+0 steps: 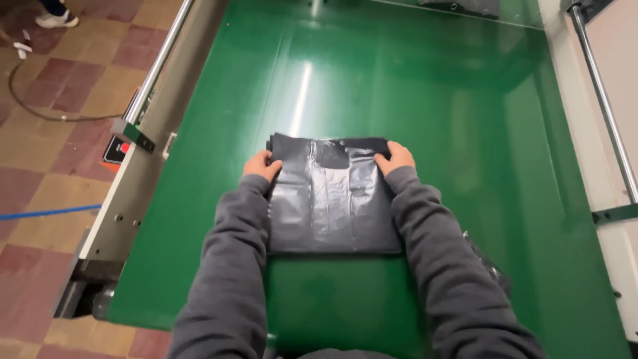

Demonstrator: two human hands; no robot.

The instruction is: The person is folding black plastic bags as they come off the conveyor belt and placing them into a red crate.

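A flat stack of dark grey plastic bags (330, 199) lies on a wide green conveyor belt (432, 100). My left hand (261, 164) grips the stack's far left edge near its handle end. My right hand (396, 157) grips the far right edge, level with the left hand. Both arms are in grey sleeves and reach forward along the two sides of the stack. The fingertips curl over the bags' edges.
A metal rail (156, 66) and a beige frame with a red-and-black switch (118, 149) run along the belt's left side. Another rail (601, 100) runs along the right. More dark bags (458, 6) lie at the belt's far end. A person's shoe (56, 18) stands on the tiled floor.
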